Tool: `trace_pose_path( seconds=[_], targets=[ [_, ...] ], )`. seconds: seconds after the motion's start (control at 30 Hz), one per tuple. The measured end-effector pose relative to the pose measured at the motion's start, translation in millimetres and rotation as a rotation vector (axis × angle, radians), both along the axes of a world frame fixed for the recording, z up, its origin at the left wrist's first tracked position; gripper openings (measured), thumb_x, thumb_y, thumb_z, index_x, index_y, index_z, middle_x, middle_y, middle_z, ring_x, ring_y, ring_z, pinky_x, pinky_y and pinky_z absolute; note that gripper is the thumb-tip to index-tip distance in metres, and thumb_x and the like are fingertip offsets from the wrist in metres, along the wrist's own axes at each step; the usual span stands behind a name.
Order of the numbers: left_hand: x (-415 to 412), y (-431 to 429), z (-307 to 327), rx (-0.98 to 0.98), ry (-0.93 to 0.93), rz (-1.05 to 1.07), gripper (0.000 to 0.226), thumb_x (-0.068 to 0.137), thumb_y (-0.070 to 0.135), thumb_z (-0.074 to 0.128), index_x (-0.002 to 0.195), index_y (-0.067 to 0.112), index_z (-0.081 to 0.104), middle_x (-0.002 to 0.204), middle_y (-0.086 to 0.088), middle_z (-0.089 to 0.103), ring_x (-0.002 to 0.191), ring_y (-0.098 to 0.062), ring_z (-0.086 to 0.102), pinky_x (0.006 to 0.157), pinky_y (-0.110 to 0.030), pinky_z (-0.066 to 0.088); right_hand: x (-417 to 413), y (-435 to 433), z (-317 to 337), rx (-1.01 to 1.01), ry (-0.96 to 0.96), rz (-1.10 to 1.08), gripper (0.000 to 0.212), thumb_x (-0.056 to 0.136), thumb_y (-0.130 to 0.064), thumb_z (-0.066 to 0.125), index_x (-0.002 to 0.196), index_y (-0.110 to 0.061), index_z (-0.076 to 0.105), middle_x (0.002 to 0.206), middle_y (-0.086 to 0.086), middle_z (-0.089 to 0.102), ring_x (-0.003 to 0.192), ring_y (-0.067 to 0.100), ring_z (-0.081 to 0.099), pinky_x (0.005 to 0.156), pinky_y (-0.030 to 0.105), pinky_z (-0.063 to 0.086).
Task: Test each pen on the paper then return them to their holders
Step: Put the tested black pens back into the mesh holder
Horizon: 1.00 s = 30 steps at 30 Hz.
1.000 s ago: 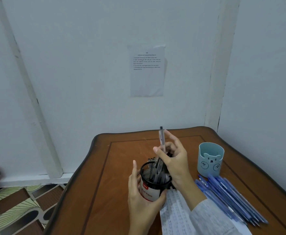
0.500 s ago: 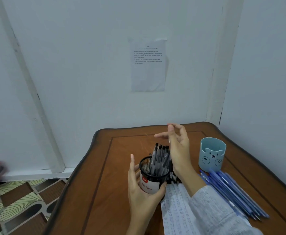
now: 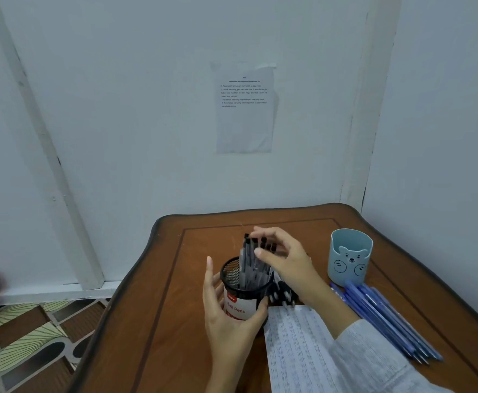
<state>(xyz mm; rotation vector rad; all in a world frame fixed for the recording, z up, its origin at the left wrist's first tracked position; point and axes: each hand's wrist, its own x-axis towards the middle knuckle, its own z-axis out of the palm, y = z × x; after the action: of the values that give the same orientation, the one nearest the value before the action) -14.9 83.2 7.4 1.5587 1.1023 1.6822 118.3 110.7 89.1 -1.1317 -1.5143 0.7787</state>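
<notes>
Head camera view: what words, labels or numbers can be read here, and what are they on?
"Ball Pens": white label on the black mesh pen holder; the small red logo above it is too blurred to read.
Sheet on the wall: printed lines, too small to read.
Paper on the table: rows of writing, too blurred to read.
Blue cup: a bear face, no words.
</notes>
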Motion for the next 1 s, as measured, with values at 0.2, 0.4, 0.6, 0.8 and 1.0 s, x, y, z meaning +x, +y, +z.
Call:
trace_pose_path(
  seconds=[0.2, 0.4, 0.6, 0.8, 1.0],
  targets=[
    [-5.7, 8.4, -2.6, -0.028, -0.026, 0.092, 0.113, 0.060, 0.019, 0.090, 0.142, 0.054, 0.021, 0.136, 0.016, 0.040, 0.123, -0.003, 0.043, 0.102, -0.038, 0.045, 29.3, 10.1, 3.7, -0.065, 0.188, -0.116, 0.028, 0.095, -0.018, 0.056, 0.119, -0.032, 0.058, 0.124, -0.004, 0.060, 0.110, 0.011, 0.058, 0.087, 0.024, 0.048],
    [-12.3, 24.5, -6.6, -0.009, -0.031, 0.161, 0.112, 0.061, 0.016, 0.089, 0.144, 0.048, 0.022, 0.126, 0.029, 0.038, 0.119, 0.005, 0.042, 0.096, -0.027, 0.042, 48.1, 39.6, -40.9, -0.353, -0.271, -0.270, 0.038, 0.090, -0.022, 0.065, 0.125, -0.022, 0.050, 0.129, 0.006, 0.054, 0.109, 0.015, 0.052, 0.086, 0.028, 0.047],
    [-16.1, 29.2, -8.1, 0.021, -0.026, 0.196, 0.110, 0.061, 0.013, 0.089, 0.144, 0.046, 0.025, 0.128, 0.024, 0.041, 0.119, 0.010, 0.041, 0.093, -0.022, 0.041, 16.0, 56.1, -69.4, -0.392, -0.712, -0.433, 0.109, 0.075, -0.062, 0.069, 0.151, -0.014, 0.007, 0.151, 0.013, 0.031, 0.140, 0.031, 0.023, 0.115, 0.043, 0.021],
    [-15.3, 30.9, -8.8, 0.024, -0.028, 0.198, 0.110, 0.060, 0.012, 0.089, 0.144, 0.046, 0.027, 0.125, 0.029, 0.040, 0.116, 0.015, 0.041, 0.088, -0.013, 0.039, -2.7, 68.9, -76.1, -0.431, -0.723, -0.542, 0.114, 0.069, -0.062, 0.073, 0.148, -0.006, 0.014, 0.144, 0.016, 0.035, 0.134, 0.031, 0.032, 0.109, 0.037, 0.031],
    [-15.6, 30.4, -8.5, 0.024, -0.021, 0.202, 0.110, 0.060, 0.012, 0.089, 0.145, 0.042, 0.027, 0.126, 0.031, 0.039, 0.115, 0.017, 0.041, 0.083, 0.000, 0.039, -10.0, 73.2, -71.5, -0.500, -0.735, -0.543, 0.089, 0.072, -0.053, 0.077, 0.133, -0.001, 0.038, 0.131, 0.015, 0.047, 0.122, 0.028, 0.044, 0.098, 0.032, 0.042]
  ],
)
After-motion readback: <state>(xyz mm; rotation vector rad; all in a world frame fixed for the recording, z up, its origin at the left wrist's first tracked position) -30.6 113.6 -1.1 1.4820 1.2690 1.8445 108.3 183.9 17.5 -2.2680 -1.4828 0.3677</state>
